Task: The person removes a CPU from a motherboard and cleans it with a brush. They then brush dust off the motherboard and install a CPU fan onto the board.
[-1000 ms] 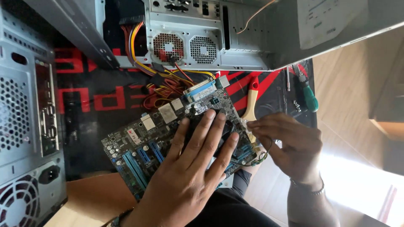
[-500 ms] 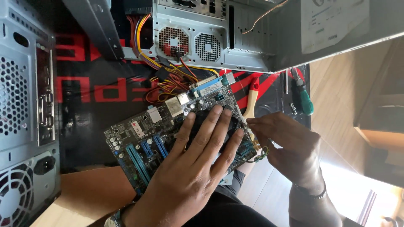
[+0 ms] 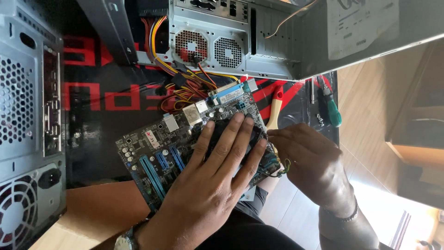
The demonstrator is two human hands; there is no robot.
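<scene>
A blue computer motherboard (image 3: 157, 153) with blue slots lies tilted on the black and red desk mat (image 3: 101, 115). My left hand (image 3: 215, 176) rests flat on it, fingers spread over the black cooler fan (image 3: 252, 132) at the board's right end. My right hand (image 3: 310, 162) is at the board's right edge, its fingertips pinched together by the fan and a thin wire (image 3: 283, 167). What the fingers grip is hidden.
An open grey computer case (image 3: 259, 41) with a bundle of coloured cables (image 3: 185, 83) stands behind the board. Another case (image 3: 27, 120) is at the left. A wooden-handled brush (image 3: 275, 109) and a green-handled screwdriver (image 3: 334, 113) lie on the mat at the right.
Both hands stay on the board almost unmoved. The view has shifted slightly, so the board sits a little lower and to the right.
</scene>
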